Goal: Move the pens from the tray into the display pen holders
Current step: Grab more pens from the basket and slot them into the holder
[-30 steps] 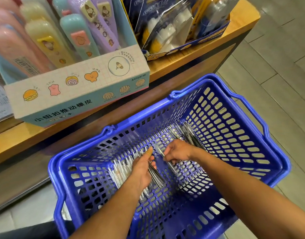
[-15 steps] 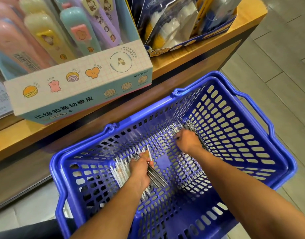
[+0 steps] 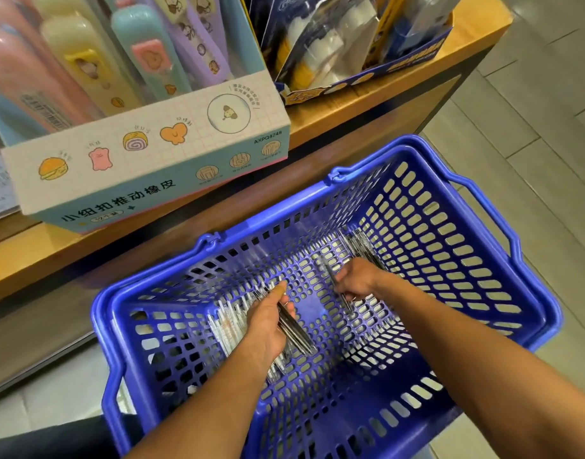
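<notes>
Both my hands are down inside a blue plastic basket (image 3: 532, 303). My left hand (image 3: 267, 321) grips a bundle of clear pens (image 3: 296, 329) that sticks out toward the near right. Under it lies a row of loose pens (image 3: 228, 318) on the basket floor. My right hand (image 3: 357, 279) pinches one dark pen (image 3: 337, 291), lifted off the floor and angled down. Behind that hand, more pens (image 3: 359, 245) lie in the far right corner. No pen holder is in view.
A wooden shelf (image 3: 367, 104) runs along the far side of the basket. On it stand a pastel display box of erasers (image 3: 145, 160) and a dark blue display box of packaged goods (image 3: 400, 61). Grey tiled floor (image 3: 532, 127) lies to the right.
My right hand reached to the far pile, then drew back with one pen in its fingers. My left hand kept its bundle and hardly moved. The view shifted slightly.
</notes>
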